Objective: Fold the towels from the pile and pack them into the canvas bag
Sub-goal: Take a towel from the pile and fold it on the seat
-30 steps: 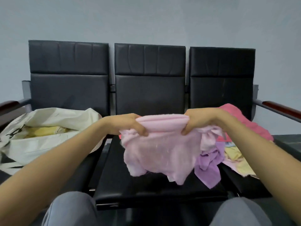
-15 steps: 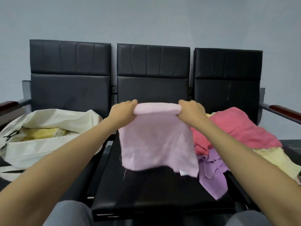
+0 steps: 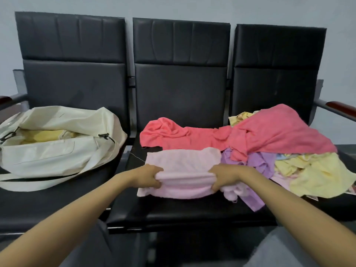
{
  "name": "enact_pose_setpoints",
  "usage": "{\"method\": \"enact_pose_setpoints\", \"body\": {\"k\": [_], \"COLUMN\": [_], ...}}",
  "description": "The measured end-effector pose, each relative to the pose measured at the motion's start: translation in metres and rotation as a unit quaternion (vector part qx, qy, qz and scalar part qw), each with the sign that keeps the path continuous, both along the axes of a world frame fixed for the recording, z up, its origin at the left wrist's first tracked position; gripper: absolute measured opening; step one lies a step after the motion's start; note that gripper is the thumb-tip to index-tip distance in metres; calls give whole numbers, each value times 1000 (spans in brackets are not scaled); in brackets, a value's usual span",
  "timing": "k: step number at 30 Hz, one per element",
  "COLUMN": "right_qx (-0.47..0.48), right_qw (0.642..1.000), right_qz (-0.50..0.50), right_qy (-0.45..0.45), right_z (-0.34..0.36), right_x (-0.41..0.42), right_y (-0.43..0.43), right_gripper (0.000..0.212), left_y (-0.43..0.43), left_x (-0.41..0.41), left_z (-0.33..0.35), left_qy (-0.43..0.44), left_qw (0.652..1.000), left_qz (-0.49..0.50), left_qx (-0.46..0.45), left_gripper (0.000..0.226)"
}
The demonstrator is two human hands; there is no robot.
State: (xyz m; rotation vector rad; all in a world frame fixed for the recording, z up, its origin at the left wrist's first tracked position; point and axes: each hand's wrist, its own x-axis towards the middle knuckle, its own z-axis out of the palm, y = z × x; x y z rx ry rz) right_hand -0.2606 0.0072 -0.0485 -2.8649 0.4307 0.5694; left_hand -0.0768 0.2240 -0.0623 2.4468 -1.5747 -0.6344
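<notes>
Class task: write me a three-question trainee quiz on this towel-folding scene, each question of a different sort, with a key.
1. True or false: the left hand and the right hand both grip the pale pink terry towel.
2. The cream canvas bag lies on which black padded seat: A left, B middle, C right?
3. Fill in: the yellow cloth lies inside the ____.
Key: 1 true; 2 A, the left seat; 3 bag.

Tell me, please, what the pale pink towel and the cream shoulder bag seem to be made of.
Pale pink towel: probably soft terry or microfibre, matte; it looks fuzzy and bunches limply. Cream shoulder bag: likely canvas, matte; smooth weave, stiff creases.
</notes>
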Motion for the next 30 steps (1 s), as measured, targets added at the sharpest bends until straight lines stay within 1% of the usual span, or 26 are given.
{"method": "enact_pose_setpoints", "body": {"k": [2, 4, 5, 6, 7, 8, 9, 11, 13, 15, 16, 18, 19, 20, 21, 22, 23, 24, 26, 28, 30], "right_qx": [33, 69, 101, 141, 177, 199, 205, 217, 234, 219, 214, 226, 237, 245, 253, 266, 285, 301, 296, 294, 294], "right_qw": [999, 998, 994, 987, 980, 973, 969, 959, 941, 929, 922, 907, 901, 899, 898, 899, 898, 899, 909, 910, 904], "right_qz": [-6, -4, -6, -11, -20, -23, -22, -25, -33, -43, -48, -49, -41, -29, -19, -19, -30, -45, -82, -114, -141], "right_qy": [28, -4, -37, -70, -94, -113, -133, -182, -242, -296, -318, -352, -361, -363, -358, -348, -332, -314, -282, -270, -275], "right_z": [-20, -33, -36, -37, -37, -37, -39, -44, -48, -49, -48, -45, -43, -40, -36, -31, -27, -23, -19, -21, -26], "right_x": [-1, -3, -3, -3, -2, -1, 1, 5, 9, 13, 15, 20, 24, 28, 32, 36, 40, 42, 44, 43, 41], "right_y": [-1, -3, -3, -2, 0, 1, 2, 4, 5, 4, 4, 2, 2, 1, 1, 1, -2, -6, -23, -46, -67], "right_gripper": [32, 47, 51, 50, 48, 45, 42, 31, 18, 15, 15, 12, 9, 8, 8, 9, 8, 11, 19, 16, 8], "left_y": [1, 1, 0, -2, -4, -6, -9, -11, -13, -16, -17, -21, -24, -28, -33, -39, -44, -48, -51, -49, -46], "left_x": [-7, -10, -12, -13, -12, -11, -10, -5, 1, 4, 6, 9, 9, 8, 6, 4, 4, 7, 22, 42, 62], "left_z": [-13, -21, -24, -24, -27, -29, -31, -35, -40, -40, -39, -37, -35, -32, -30, -27, -23, -19, -12, -9, -10], "left_qy": [37, 34, 37, 56, 92, 128, 150, 169, 198, 210, 203, 184, 191, 206, 220, 229, 237, 246, 269, 265, 237], "left_qw": [997, 995, 995, 995, 993, 989, 985, 976, 959, 943, 940, 951, 958, 960, 959, 956, 951, 944, 933, 940, 955], "left_qz": [-2, -5, -1, 14, 40, 67, 87, 120, 150, 167, 171, 138, 103, 69, 45, 34, 32, 40, 72, 91, 105], "left_qx": [63, 99, 95, 81, 58, 28, -5, -70, -138, -196, -213, -207, -190, -177, -173, -182, -198, -216, -228, -196, -147], "left_gripper": [22, 38, 47, 55, 61, 58, 50, 40, 32, 29, 28, 23, 27, 34, 36, 29, 18, 14, 20, 23, 24]}}
